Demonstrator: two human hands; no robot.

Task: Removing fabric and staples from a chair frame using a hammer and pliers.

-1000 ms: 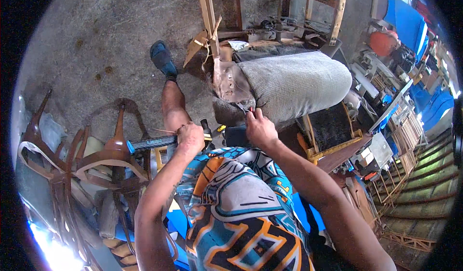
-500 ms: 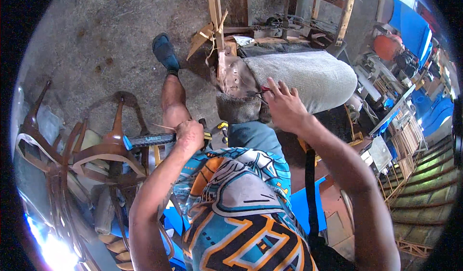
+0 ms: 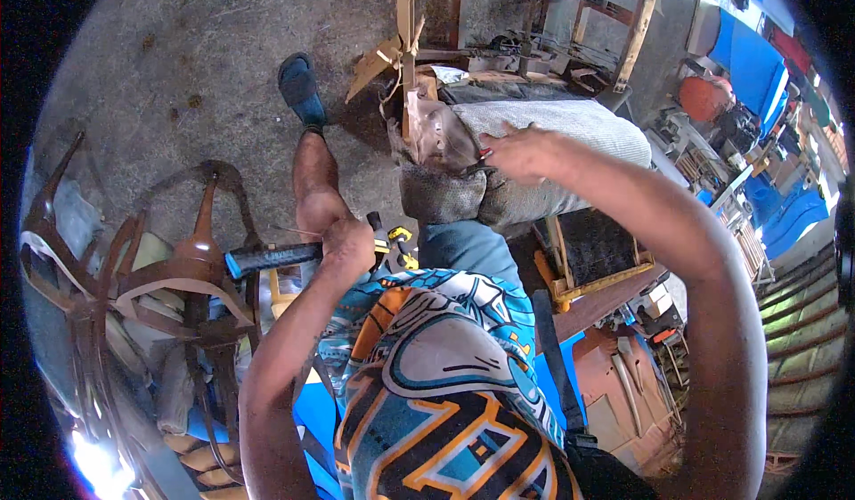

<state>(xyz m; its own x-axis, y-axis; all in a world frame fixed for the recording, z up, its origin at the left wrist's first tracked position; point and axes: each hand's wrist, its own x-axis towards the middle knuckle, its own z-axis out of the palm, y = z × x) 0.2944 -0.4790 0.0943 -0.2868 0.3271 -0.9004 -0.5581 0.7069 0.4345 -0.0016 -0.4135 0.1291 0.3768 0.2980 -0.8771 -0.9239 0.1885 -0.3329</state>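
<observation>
My left hand [image 3: 348, 246] is closed around the dark, blue-ended handle of a hammer [image 3: 274, 258], held above my left thigh. A thin stick-like piece juts out beside that hand. My right hand [image 3: 521, 154] is closed on a small red-handled tool [image 3: 486, 154]; its working end is mostly hidden. This hand rests at the front end of a padded furniture arm [image 3: 570, 126] covered in grey woven fabric. Beside it the fabric is pulled back, baring a brownish inner panel [image 3: 443, 139]. A fabric-covered front roll [image 3: 443, 195] lies just below, against my knee.
Upright wooden slats [image 3: 405, 19] rise beyond the padded arm. Curved brown chair frames [image 3: 191, 282] crowd the left. A yellow and black object [image 3: 403, 247] lies near my left hand. Right of me are a wooden frame [image 3: 570, 273], blue sheeting [image 3: 751, 50] and stacked materials.
My right hand has turned, its forearm swinging higher, and its spread fingers have drawn in around the red-handled tool. My left hand keeps the hammer nearly in place.
</observation>
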